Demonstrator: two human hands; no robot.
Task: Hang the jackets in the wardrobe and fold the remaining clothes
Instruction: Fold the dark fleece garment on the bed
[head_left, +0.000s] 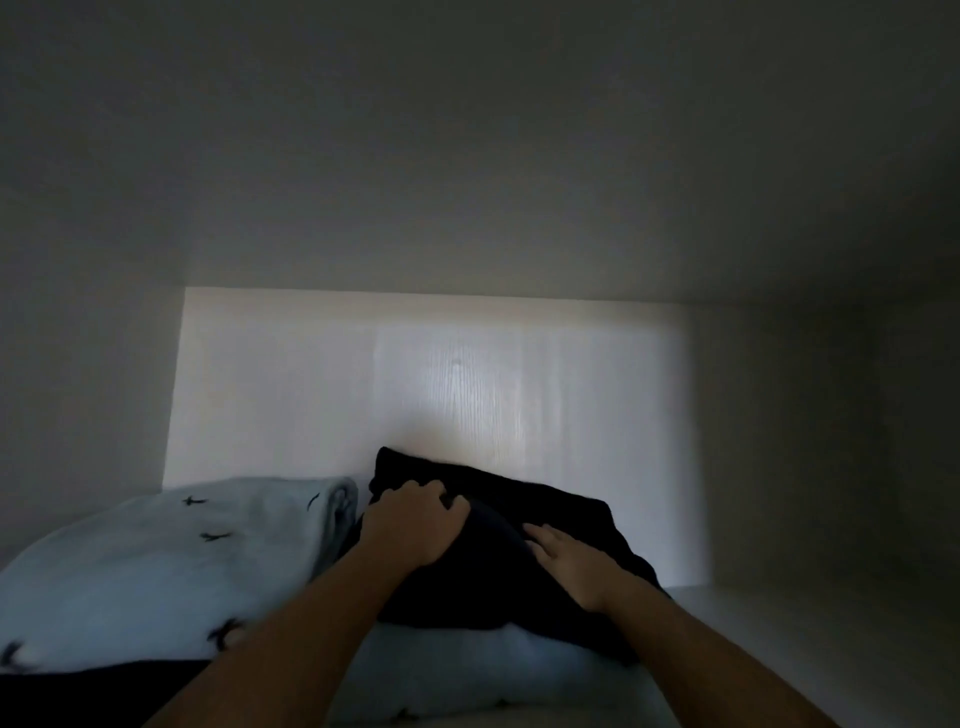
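Observation:
I look into a dim wardrobe shelf. A dark folded garment (550, 519) lies on top of a pale blue folded cloth (467, 670) in the middle of the shelf. My left hand (415, 525) grips the dark garment's left part, fingers curled into the fabric. My right hand (566, 561) rests flat on the garment's right part with fingers fairly straight. Both forearms reach in from the bottom edge.
A rolled pale blue cloth with small dark bird prints (171, 571) lies at the left, touching the dark garment. The white wood-grain back wall (441, 395) stands close behind. Bare shelf board (779, 639) shows at the right. Side walls and the compartment's top enclose the space.

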